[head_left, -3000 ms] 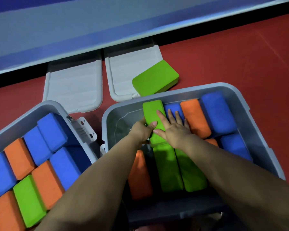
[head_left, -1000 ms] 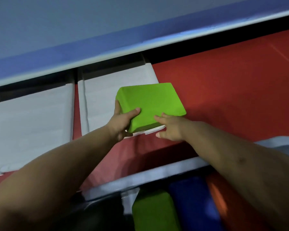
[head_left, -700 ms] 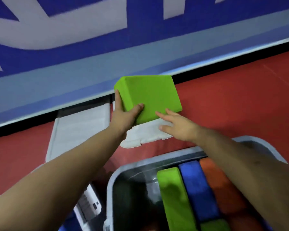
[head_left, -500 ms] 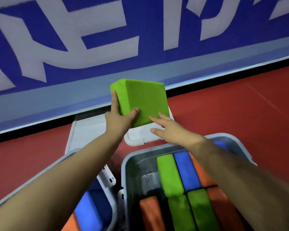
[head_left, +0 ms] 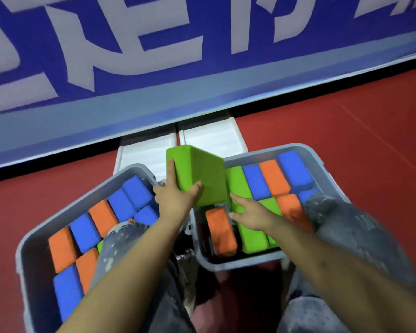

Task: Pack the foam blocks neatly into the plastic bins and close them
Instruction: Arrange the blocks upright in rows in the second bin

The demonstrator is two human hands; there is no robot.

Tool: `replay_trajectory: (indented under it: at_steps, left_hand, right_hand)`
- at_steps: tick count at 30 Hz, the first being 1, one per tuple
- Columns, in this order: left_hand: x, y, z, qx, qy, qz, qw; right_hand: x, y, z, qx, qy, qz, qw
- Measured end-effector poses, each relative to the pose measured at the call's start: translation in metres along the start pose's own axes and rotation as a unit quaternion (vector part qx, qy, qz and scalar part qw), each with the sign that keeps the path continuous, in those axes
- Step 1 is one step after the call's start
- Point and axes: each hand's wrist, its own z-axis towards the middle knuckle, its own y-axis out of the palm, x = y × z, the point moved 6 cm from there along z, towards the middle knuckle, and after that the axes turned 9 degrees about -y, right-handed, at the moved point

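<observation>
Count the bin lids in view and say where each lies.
2. The left lid lies on the floor behind the left bin; the right lid lies beside it, behind the right bin. Both are partly hidden.

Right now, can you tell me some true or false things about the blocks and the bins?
1. The left hand holds a green foam block. True.
2. The right hand grips an orange block. False: its fingers are straight and hold nothing.
3. Both bins have their lids on. False: the left bin and right bin are open; two white lids lie on the floor behind them.
4. The right bin holds blue blocks. True.
</observation>
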Motion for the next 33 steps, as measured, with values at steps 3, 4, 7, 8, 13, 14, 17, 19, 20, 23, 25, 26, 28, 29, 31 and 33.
replay_trajectory:
  at_steps: [3, 4, 7, 8, 13, 14, 17, 19, 20, 23, 25, 26, 28, 29, 31, 33]
  left_hand:
    - [-0.006, 0.012, 0.000, 0.022, -0.012, 0.018, 1.000]
    - [-0.006, 0.016, -0.001, 0.030, -0.006, 0.029, 0.999]
    - [-0.009, 0.030, 0.005, 0.043, -0.004, 0.049, 0.998]
    - [-0.012, 0.034, 0.008, 0.042, -0.009, 0.054, 0.998]
    - [-0.019, 0.052, 0.022, 0.037, -0.020, 0.059, 0.997]
    - [-0.018, 0.055, 0.024, 0.034, -0.020, 0.066, 0.997]
    - [-0.016, 0.067, 0.028, 0.012, -0.030, 0.091, 0.995]
    - [-0.016, 0.074, 0.033, -0.009, -0.032, 0.114, 0.993]
    - [-0.016, 0.077, 0.036, -0.015, -0.032, 0.122, 0.992]
    - [-0.010, 0.084, 0.041, -0.013, -0.018, 0.158, 0.987]
    - [-0.003, 0.087, 0.043, -0.011, -0.006, 0.187, 0.982]
    - [0.000, 0.088, 0.045, -0.010, 0.004, 0.200, 0.980]
    - [0.004, 0.094, 0.047, -0.019, 0.022, 0.214, 0.976]
    - [0.005, 0.098, 0.048, -0.029, 0.028, 0.215, 0.976]
    - [0.007, 0.105, 0.048, -0.051, 0.035, 0.201, 0.978]
    - [0.007, 0.113, 0.048, -0.084, 0.044, 0.162, 0.982]
  right_hand:
    - [0.001, -0.015, 0.000, 0.013, 0.009, -0.009, 1.000]
    - [0.002, -0.019, 0.001, 0.019, 0.016, -0.006, 1.000]
    - [0.003, -0.019, 0.007, 0.029, 0.028, 0.019, 0.999]
    - [0.006, -0.017, 0.009, 0.031, 0.041, 0.022, 0.998]
    - [0.009, -0.018, 0.021, 0.038, 0.051, 0.040, 0.997]
    - [0.009, -0.020, 0.025, 0.043, 0.046, 0.047, 0.997]
    - [0.010, -0.030, 0.035, 0.064, 0.037, 0.039, 0.997]
    - [0.010, -0.040, 0.039, 0.075, 0.036, 0.033, 0.996]
    - [0.011, -0.045, 0.041, 0.076, 0.034, 0.037, 0.996]
    - [0.015, -0.061, 0.045, 0.074, 0.024, 0.043, 0.996]
    - [0.021, -0.067, 0.046, 0.062, 0.025, 0.038, 0.997]
    - [0.025, -0.069, 0.047, 0.055, 0.029, 0.041, 0.997]
    - [0.030, -0.070, 0.049, 0.042, 0.037, 0.049, 0.997]
    - [0.029, -0.071, 0.049, 0.037, 0.037, 0.050, 0.997]
    - [0.021, -0.072, 0.051, 0.032, 0.026, 0.039, 0.998]
    - [0.015, -0.077, 0.053, 0.033, 0.013, 0.018, 0.999]
